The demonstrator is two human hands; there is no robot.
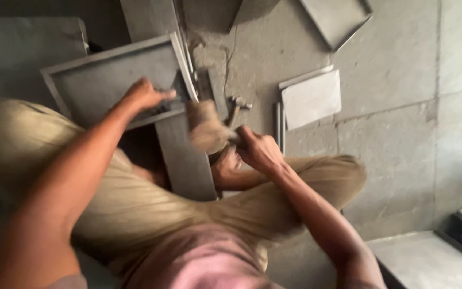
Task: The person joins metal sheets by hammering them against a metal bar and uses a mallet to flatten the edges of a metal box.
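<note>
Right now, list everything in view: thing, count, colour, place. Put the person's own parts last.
Metal tray being worked: one, grey, upper left, resting on a flat metal strip.
Flat metal strip: one, grey, running under the tray toward the legs.
Mallet: one, brownish wooden head, blurred, centre.
Hammer: one, dark metal head, lying on the floor just beyond the mallet.
Folded metal sheet: one, pale grey, on the floor right of centre.
Second tray: one, grey, top edge, partly cut off.
Floor: grey stone slabs, cracked near the top.
Trousers: khaki, legs crossed.
Left hand: pressing on the tray's near edge.
Right hand: gripping the mallet handle.
</note>
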